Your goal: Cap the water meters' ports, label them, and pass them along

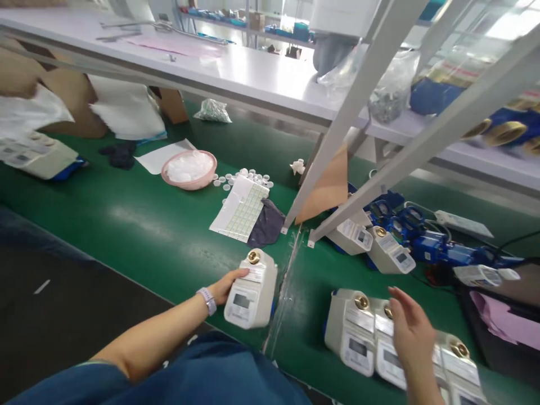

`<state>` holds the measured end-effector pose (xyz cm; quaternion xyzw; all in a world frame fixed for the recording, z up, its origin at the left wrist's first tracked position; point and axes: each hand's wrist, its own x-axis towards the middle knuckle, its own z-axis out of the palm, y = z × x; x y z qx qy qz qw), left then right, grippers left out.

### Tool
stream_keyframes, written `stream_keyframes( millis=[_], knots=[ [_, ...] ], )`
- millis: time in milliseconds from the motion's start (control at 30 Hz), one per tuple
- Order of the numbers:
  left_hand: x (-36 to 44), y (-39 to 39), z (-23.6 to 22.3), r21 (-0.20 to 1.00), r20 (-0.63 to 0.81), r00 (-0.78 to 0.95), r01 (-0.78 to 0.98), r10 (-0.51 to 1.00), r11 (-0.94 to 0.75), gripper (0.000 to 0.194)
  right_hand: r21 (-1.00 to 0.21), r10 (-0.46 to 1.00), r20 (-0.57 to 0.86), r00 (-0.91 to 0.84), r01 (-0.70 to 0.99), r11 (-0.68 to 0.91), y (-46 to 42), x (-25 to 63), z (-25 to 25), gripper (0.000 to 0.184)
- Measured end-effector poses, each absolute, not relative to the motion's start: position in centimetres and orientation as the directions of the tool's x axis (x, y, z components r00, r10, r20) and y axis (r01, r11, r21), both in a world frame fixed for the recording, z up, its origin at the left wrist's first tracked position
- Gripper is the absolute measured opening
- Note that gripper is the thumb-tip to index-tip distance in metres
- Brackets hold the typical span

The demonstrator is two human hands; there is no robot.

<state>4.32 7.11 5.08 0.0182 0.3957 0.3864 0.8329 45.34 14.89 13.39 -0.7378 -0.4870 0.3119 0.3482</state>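
My left hand [228, 286] grips a white smart water meter [252, 292] at its left side, thumb on top and the other fingers hidden. The meter has a small grey display and a brass threaded port, and sits at the near edge of the green bench. My right hand [411, 329] is raised over a row of similar meters, its fingers stretched out and nothing visible in it. It covers part of the middle of that row. The leftmost meter in the row [352, 332] and the rightmost meter [462, 365] show their displays and brass ports.
A pink bowl [189, 184] of white pieces stands beside scattered clear caps [253, 174]. Closer lie a label sheet [242, 211] and a dark cloth [266, 225]. Slanted metal posts [350, 107] rise between the bench halves. More meters [390, 253] and blue meter bodies [442, 247] sit at right.
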Motion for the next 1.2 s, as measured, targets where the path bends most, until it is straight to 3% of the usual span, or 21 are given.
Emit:
stream_keyframes(
  millis=[67,167,300,500,600,733,933,1033,1100,1200],
  knots=[
    [1.6,4.9,6.1,0.368,-0.676,0.258,-0.692,0.690,0.621,0.045,-0.862,0.998,-0.049,0.031,0.503,-0.058,16.2,39.9,10.6,0.050],
    [-1.3,1.3,7.1,0.443,-0.699,0.070,-0.738,0.711,0.508,0.040,-0.855,0.914,-0.093,-0.395,0.502,0.130,17.4,31.1,6.1,0.042],
    [-3.8,-2.5,7.2,0.484,-0.718,-0.094,-0.779,0.689,0.398,0.037,-0.784,0.753,-0.111,-0.649,0.522,0.335,18.4,21.0,2.5,0.034],
    [-7.7,-3.6,6.8,0.465,-0.717,-0.088,-0.800,0.691,0.380,0.044,-0.686,0.724,-0.077,-0.685,0.564,0.460,22.5,9.3,1.8,0.041],
    [-10.6,-2.8,6.7,0.475,-0.693,-0.060,-0.787,0.718,0.393,0.049,-0.627,0.632,-0.069,-0.772,0.526,0.575,24.5,2.1,2.2,0.050],
    [-15.1,-2.1,6.7,0.527,-0.632,-0.056,-0.762,0.773,0.376,0.049,-0.513,0.521,-0.183,-0.834,0.533,0.673,26.3,-5.4,1.2,0.066],
    [-22.1,-1.2,6.1,0.548,-0.624,-0.035,-0.732,0.781,0.405,0.053,-0.276,0.620,-0.352,-0.701,0.711,0.647,31.0,0.0,-1.3,0.064],
    [-24.9,-0.3,5.5,0.546,-0.624,0.020,-0.704,0.781,0.454,0.056,-0.122,0.802,-0.304,-0.515,0.855,0.503,33.3,3.0,-1.3,0.057],
    [-26.1,0.6,5.2,0.566,-0.607,0.048,-0.675,0.793,0.474,0.063,-0.175,0.849,-0.200,-0.490,0.870,0.461,34.1,1.7,-1.0,0.053],
    [-26.9,2.1,5.2,0.618,-0.578,0.071,-0.612,0.813,0.493,0.070,-0.501,0.787,-0.130,-0.603,0.725,0.473,34.2,-4.1,-1.0,0.049]
  ],
)
